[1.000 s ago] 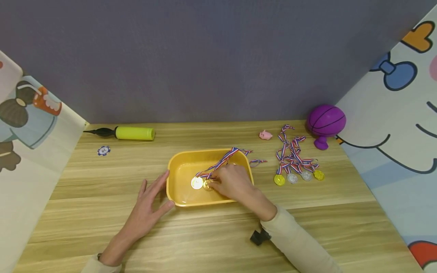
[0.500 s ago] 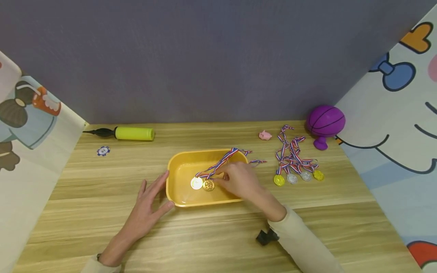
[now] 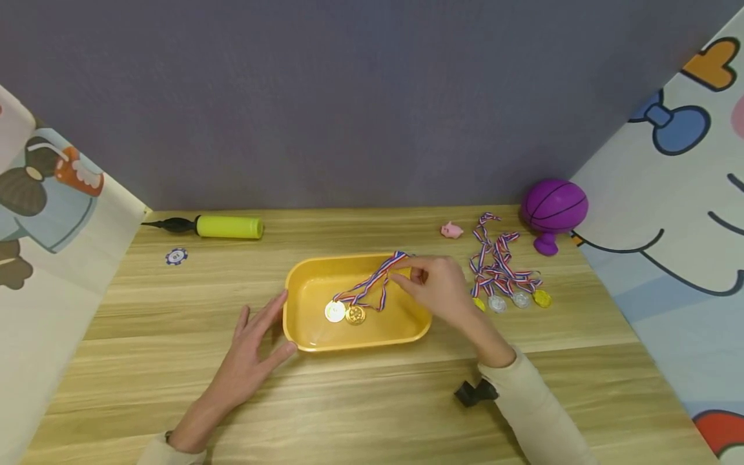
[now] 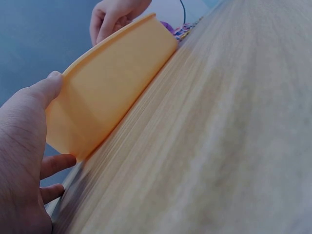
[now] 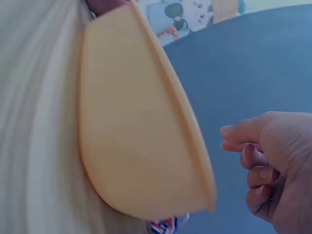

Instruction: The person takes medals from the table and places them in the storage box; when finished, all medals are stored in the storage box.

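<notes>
My left hand [image 3: 247, 361] rests against the left end of a yellow plastic basin [image 3: 357, 347], fingers spread. In the left wrist view its thumb [image 4: 51, 85] touches the basin rim. Two medals lie on the basin floor: a brightly glaring one [image 3: 335, 311] and a gold one [image 3: 356, 315]. Their red, white and blue ribbons [image 3: 372, 279] run up over the far right rim. Above the basin's right side hovers my right hand [image 3: 438, 287], thumb and index tips beside the ribbons. In the right wrist view nothing shows between those fingertips, and the other fingers [image 5: 261, 175] are curled.
Right of the basin lie several medals, including a silver one [image 3: 496, 304], with tangled ribbons [image 3: 506, 271]. Behind are a pink toy pig [image 3: 451, 230] and a purple ball [image 3: 555, 205]. A yellow-green hand pump [image 3: 229, 227] and a chip [image 3: 176, 256] lie at the back left.
My right hand has left the gold medal and moved up and right to the ribbons near the basin's far right rim. The left hand and basin stay in place.
</notes>
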`<action>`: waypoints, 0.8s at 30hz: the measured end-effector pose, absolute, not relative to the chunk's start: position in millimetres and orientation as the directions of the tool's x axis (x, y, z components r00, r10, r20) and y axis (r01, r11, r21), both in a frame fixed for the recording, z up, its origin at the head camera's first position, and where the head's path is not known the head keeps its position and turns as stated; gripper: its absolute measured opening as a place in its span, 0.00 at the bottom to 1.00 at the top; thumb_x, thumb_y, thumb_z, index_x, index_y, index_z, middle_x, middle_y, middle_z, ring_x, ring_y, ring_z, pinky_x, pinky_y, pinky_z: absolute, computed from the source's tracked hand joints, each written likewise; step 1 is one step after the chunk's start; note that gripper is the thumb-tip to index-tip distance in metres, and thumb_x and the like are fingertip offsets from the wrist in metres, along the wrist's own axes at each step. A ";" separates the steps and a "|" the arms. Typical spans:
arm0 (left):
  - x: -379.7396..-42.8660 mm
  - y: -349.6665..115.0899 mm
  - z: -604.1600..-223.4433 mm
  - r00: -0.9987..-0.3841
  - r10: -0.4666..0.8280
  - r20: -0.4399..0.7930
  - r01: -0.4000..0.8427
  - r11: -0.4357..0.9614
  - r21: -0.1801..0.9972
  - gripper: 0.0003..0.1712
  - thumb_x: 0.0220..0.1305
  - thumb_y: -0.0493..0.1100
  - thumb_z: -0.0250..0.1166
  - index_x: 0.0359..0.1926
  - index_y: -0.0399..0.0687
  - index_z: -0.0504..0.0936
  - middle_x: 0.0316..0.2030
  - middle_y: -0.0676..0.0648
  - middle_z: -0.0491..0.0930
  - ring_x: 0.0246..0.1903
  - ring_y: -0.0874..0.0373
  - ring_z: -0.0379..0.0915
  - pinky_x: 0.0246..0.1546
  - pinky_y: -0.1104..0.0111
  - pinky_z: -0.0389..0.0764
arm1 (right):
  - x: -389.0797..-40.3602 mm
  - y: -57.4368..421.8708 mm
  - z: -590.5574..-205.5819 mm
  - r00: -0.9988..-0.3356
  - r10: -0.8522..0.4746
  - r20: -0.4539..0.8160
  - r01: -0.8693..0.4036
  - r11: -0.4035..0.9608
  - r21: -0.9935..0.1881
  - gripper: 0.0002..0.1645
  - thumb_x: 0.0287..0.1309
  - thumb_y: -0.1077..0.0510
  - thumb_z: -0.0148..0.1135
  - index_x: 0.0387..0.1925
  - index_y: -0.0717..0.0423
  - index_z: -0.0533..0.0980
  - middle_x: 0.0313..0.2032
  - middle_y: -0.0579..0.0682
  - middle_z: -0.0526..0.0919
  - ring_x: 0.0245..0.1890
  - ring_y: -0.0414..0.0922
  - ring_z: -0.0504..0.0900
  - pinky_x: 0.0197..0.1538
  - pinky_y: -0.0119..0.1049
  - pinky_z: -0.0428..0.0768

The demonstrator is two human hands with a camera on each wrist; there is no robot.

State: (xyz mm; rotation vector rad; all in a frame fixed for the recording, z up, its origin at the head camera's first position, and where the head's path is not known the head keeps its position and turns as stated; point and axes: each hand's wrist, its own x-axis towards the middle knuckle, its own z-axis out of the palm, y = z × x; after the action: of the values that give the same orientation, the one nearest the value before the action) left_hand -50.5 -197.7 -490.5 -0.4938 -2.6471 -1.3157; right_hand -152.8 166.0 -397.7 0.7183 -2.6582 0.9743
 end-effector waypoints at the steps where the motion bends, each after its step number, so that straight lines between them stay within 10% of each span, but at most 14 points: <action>1: -50.6 -197.7 -490.5 -0.936 0.226 0.270 0.352 0.562 0.748 0.52 0.74 0.48 0.74 0.90 0.61 0.57 0.84 0.44 0.66 0.81 0.30 0.60 0.85 0.33 0.30 | -154.4 168.9 -396.3 -0.864 -0.352 0.360 -0.502 0.658 -0.562 0.08 0.64 0.58 0.82 0.43 0.57 0.94 0.18 0.40 0.75 0.18 0.37 0.66 0.26 0.33 0.66; 24: -50.7 -197.4 -490.0 -0.938 0.224 0.263 0.345 0.567 0.748 0.52 0.74 0.47 0.75 0.90 0.62 0.57 0.84 0.44 0.66 0.81 0.31 0.60 0.84 0.32 0.31 | -183.2 193.1 -403.4 -0.919 -0.249 0.305 -0.392 0.645 -0.656 0.10 0.71 0.58 0.77 0.49 0.58 0.93 0.19 0.45 0.78 0.17 0.40 0.69 0.22 0.30 0.64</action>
State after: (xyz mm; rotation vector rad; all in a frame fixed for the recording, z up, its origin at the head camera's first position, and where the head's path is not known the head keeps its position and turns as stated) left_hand -50.7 -197.4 -490.0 -0.4851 -2.6564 -1.3138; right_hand -183.2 193.1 -403.4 0.5272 -2.6764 1.1336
